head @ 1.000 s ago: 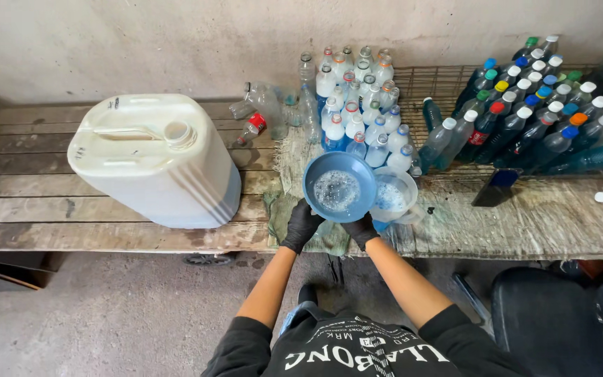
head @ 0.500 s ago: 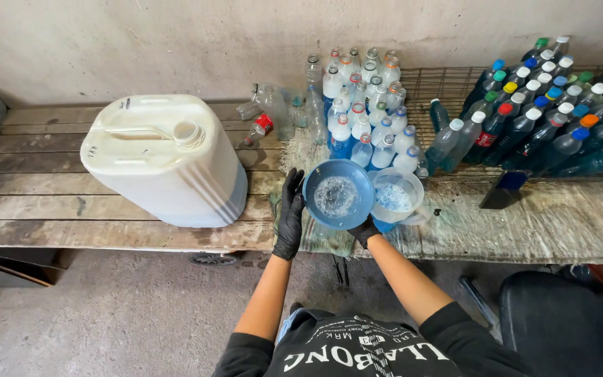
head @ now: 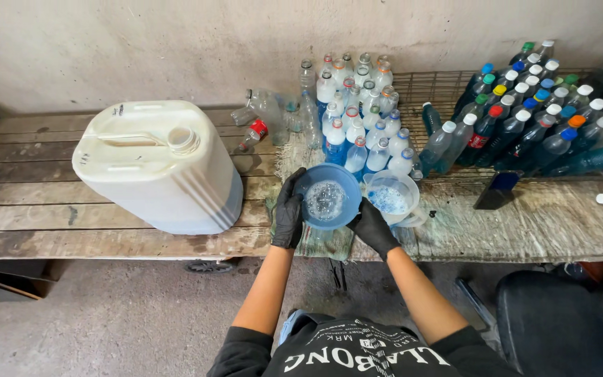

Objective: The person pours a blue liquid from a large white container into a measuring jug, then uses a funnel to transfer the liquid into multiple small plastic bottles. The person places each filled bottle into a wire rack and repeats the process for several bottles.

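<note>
Both my hands wear black gloves and grip a blue funnel (head: pixel 327 197) near the front edge of a wooden bench (head: pixel 50 209). My left hand (head: pixel 288 209) holds its left rim, my right hand (head: pixel 373 227) its lower right rim. Foamy liquid sits inside the funnel. What the funnel stands on is hidden beneath it. A clear measuring jug (head: pixel 392 199) with bluish foam stands just right of it.
A large white jerrycan (head: pixel 158 164) with an open neck lies at left. Several small capped bottles (head: pixel 357 119) stand behind the funnel, and dark bottles (head: pixel 525 119) lie at right on a wire rack. A dark phone (head: pixel 497 188) lies nearby. A black chair (head: pixel 553 321) is below right.
My left hand slid from under the funnel up to its left rim; my right hand shifted to the lower right rim. The camera view drifted slightly.
</note>
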